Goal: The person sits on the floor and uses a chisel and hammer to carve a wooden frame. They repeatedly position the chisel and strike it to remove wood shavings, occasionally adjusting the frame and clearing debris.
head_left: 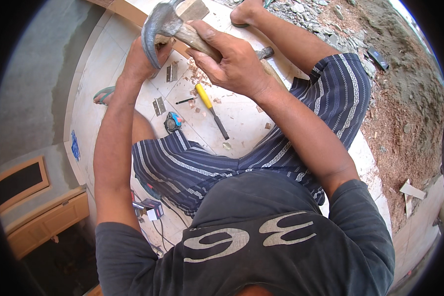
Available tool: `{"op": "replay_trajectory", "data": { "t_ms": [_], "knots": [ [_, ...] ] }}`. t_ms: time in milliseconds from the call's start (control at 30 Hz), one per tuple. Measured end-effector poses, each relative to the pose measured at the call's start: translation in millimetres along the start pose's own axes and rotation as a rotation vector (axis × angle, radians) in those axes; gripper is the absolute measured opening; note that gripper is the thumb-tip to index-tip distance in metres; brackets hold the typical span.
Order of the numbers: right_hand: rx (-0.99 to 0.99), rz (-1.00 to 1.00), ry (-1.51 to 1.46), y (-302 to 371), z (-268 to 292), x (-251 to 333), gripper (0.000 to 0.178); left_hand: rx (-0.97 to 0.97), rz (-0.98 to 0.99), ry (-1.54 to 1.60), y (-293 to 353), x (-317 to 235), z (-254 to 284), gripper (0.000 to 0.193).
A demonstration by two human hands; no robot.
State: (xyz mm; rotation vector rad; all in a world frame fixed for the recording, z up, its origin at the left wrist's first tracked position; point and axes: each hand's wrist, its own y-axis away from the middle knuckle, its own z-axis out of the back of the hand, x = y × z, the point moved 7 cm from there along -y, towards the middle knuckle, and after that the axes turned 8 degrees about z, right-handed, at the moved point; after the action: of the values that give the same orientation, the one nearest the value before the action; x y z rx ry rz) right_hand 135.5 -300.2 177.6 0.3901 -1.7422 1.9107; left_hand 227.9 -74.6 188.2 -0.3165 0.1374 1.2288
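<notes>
My right hand (pixel 234 61) is closed round the wooden handle of a hammer (pixel 198 41), close to its curved metal head, at the top of the view. Behind that head, my left hand (pixel 142 60) has its fingers curled; the hammer hides most of what they hold. Below the hands lie a chisel (pixel 203 95) with a yellow handle, a thin black pencil-like stick (pixel 185 100), an upper metal hinge (pixel 171 71) and a lower hinge (pixel 159 106). A blue and black tape measure (pixel 172 122) sits near my left knee.
Wood chips (pixel 197 74) litter the pale tiled floor (pixel 241 123). A brown wooden board (pixel 128 11) and a wood block (pixel 195 11) are at the top. Beside my right wrist is another metal tool head (pixel 265 53). Rubble (pixel 298 10) and sandy ground (pixel 404 108) lie to the right.
</notes>
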Motion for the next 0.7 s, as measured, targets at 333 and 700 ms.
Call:
{"op": "replay_trajectory", "data": {
  "t_ms": [333,700],
  "knots": [
    [0.178,-0.07,0.054,-3,-13,-6,0.052,-0.016,-0.009,-0.063,0,3,-2,0.031],
    [0.359,-0.293,0.023,-13,-7,-17,0.053,0.031,0.073,0.025,-10,-1,1,0.028]
  ]
}}
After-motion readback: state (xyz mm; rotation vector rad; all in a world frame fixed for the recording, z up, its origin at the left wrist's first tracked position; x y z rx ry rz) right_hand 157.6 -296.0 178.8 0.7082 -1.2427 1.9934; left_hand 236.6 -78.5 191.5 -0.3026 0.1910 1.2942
